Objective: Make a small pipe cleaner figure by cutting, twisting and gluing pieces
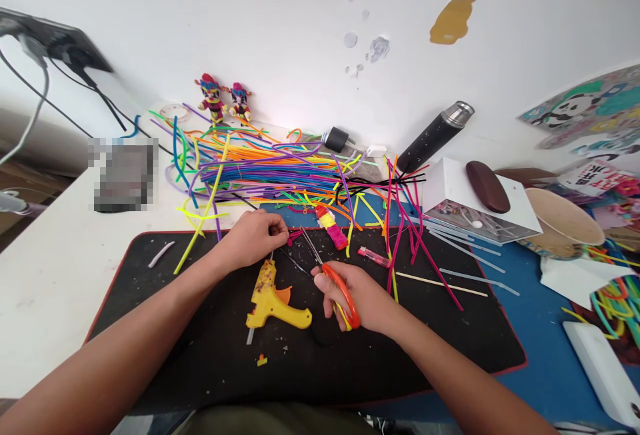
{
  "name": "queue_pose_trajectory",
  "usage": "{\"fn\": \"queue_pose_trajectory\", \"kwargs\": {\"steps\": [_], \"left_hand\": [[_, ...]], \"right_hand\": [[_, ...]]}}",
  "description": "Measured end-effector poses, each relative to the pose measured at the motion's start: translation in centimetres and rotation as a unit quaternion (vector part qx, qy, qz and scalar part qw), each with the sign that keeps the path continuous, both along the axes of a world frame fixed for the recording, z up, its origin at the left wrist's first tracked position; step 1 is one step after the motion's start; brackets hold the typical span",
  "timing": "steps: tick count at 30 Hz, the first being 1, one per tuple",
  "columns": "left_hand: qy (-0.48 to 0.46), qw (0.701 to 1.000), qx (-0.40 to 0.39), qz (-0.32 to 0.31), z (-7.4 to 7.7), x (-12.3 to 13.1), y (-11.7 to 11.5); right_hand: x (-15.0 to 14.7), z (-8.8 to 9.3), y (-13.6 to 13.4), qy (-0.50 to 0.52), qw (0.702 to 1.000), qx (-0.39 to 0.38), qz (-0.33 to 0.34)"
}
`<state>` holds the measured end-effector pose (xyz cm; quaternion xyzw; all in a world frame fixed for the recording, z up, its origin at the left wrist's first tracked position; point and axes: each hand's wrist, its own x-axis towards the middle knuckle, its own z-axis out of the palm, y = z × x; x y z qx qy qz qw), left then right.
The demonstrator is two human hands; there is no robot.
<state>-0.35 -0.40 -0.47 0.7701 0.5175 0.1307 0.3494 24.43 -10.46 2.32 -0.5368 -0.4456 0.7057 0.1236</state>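
Observation:
My right hand (357, 295) grips a pair of scissors (341, 286) by its orange and yellow handles, the blades pointing up and left, seemingly parted a little. Left of the blade tips, my left hand (254, 236) is closed in a pinch; whatever it pinches is too small to tell. A small magenta piece (295, 236) lies between the fingertips and the blades. Just below my left hand, a yellow glue gun (270, 305) rests on the black mat (185, 328). Beyond the scissors is a small yellow and magenta pipe-cleaner figure (331, 226).
Colourful pipe cleaners (270, 165) heap along the wall, with two small dolls (213, 98) behind. At right stand a black thermos (435, 136), a white box (450, 185) bearing a dark red case (487, 186), and a round container (565, 222). Magenta stems (430, 255) cross the mat's right side.

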Motion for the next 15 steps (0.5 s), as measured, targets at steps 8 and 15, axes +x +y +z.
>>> {"fn": "queue_pose_trajectory", "kwargs": {"steps": [8,15], "left_hand": [[0.008,1.0,-0.002,-0.003,0.13,0.08,-0.06],[0.002,1.0,-0.002,-0.003,0.2,0.09,-0.02]], "right_hand": [[0.09,-0.18,-0.06,-0.008,1.0,0.001,-0.002],[0.05,-0.36,-0.1,-0.014,1.0,0.0,-0.001]]}}
